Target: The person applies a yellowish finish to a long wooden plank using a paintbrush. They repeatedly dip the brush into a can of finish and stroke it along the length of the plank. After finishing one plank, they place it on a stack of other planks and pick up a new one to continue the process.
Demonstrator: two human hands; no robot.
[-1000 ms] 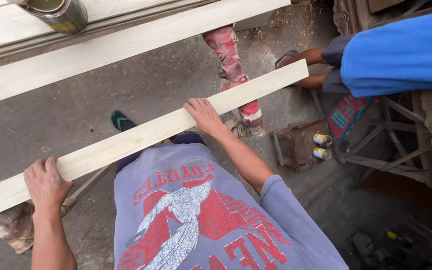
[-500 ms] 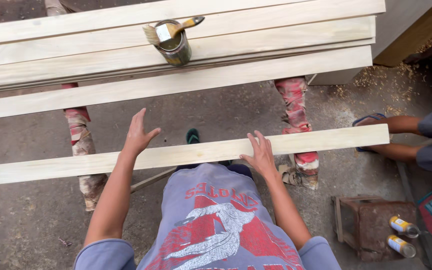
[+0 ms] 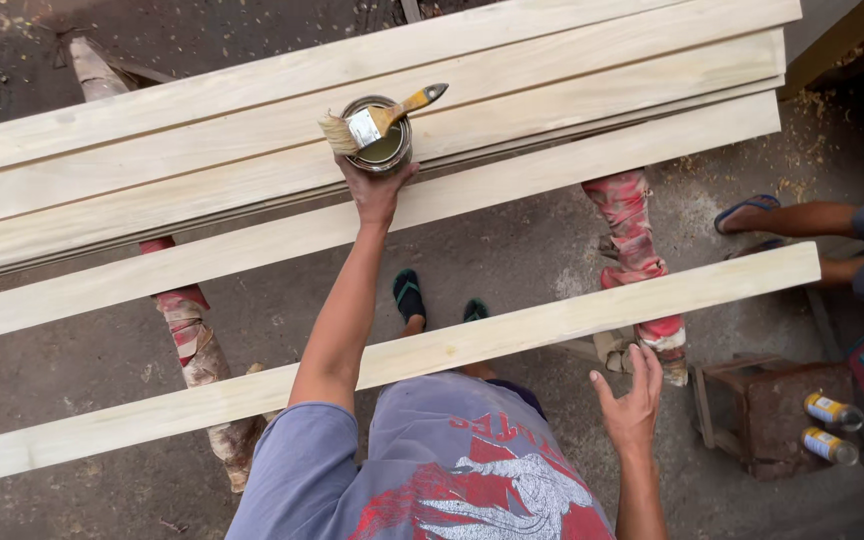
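Grey concrete floor strewn with sawdust, paint-smeared sawhorse legs standing on it.

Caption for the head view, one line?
Left hand grips a varnish tin topped by a paintbrush; right hand hovers open by nearest plank.

L hand: arm fully extended fwd, fingers curled at far reach. R hand: forearm raised, palm open, fingers spread, gripping nothing.

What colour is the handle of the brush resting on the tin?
Yellow-orange brush handle, dark at its tip; head view.
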